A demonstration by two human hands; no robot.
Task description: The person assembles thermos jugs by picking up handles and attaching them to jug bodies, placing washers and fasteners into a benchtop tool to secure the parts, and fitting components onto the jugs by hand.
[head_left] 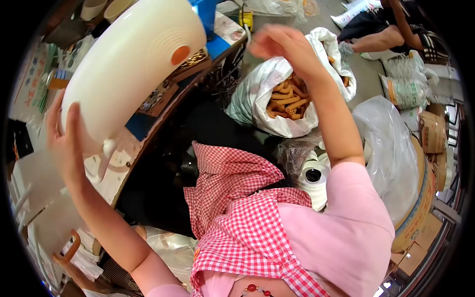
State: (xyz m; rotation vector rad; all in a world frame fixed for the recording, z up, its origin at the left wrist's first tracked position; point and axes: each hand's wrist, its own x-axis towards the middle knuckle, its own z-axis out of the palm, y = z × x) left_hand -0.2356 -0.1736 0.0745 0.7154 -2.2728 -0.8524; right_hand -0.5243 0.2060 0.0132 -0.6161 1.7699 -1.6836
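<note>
A large, smooth cream-white rounded piece (128, 59) with an orange round spot fills the upper left, tilted over the workbench. My left hand (67, 131) grips its lower left end, fingers on one side and thumb on the other. A small white knob (109, 146) shows beside its lower edge. My right hand (277, 42), blurred by motion, is raised away from the white piece, above an open white sack (264, 94) of orange-brown curved parts (289, 99). What its fingers hold, if anything, I cannot make out.
The workbench edge (131, 166) runs diagonally, with trays of small metal parts (161, 96) on it. Near my right arm are a white spool (313, 179), a plastic-lined round container (420, 198) and a second sack (329, 44). Another person's leg (378, 40) shows at upper right.
</note>
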